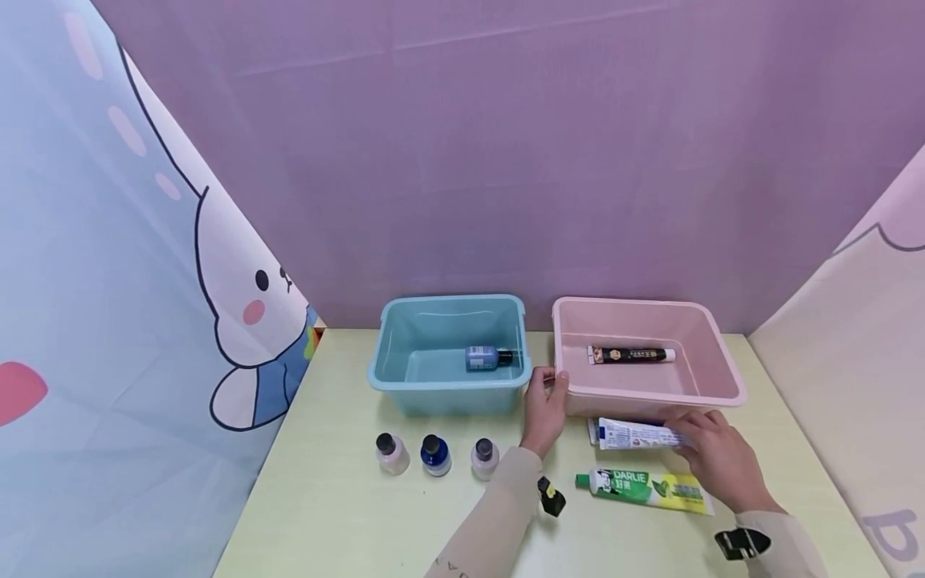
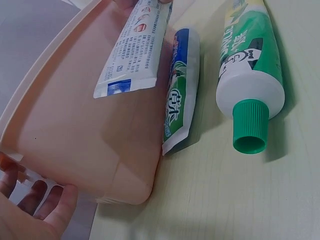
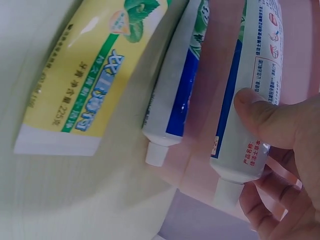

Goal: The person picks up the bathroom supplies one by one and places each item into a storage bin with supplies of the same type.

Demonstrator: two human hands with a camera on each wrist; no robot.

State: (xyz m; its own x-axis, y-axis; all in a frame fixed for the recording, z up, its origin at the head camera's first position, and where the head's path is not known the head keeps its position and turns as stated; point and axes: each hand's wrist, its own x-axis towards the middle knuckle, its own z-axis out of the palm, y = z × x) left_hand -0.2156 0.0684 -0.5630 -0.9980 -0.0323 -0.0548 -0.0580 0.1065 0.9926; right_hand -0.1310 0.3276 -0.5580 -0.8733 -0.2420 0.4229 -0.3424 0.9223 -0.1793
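Observation:
My right hand [image 1: 723, 457] pinches a white toothpaste tube [image 1: 639, 434] by its cap end, raised beside the front wall of the pink bin [image 1: 650, 399]. In the right wrist view my thumb presses on the tube's printed face. Below it a second toothpaste tube [image 2: 181, 95], white, blue and green, lies on the table against the bin. Nearer me is a green and yellow toothpaste tube [image 1: 650, 491] with a green cap. My left hand [image 1: 543, 409] grips the pink bin's front left corner at the rim. Inside that bin lies a black toothpaste tube [image 1: 631, 355].
Left of the pink bin stands a blue bin [image 1: 448, 385] with a small blue bottle [image 1: 482, 358] lying in it. Three small black-capped bottles, pale [image 1: 393, 455], dark blue [image 1: 436, 457] and pale [image 1: 485, 460], stand in front. A purple cloth [image 1: 462, 160] hangs behind the table.

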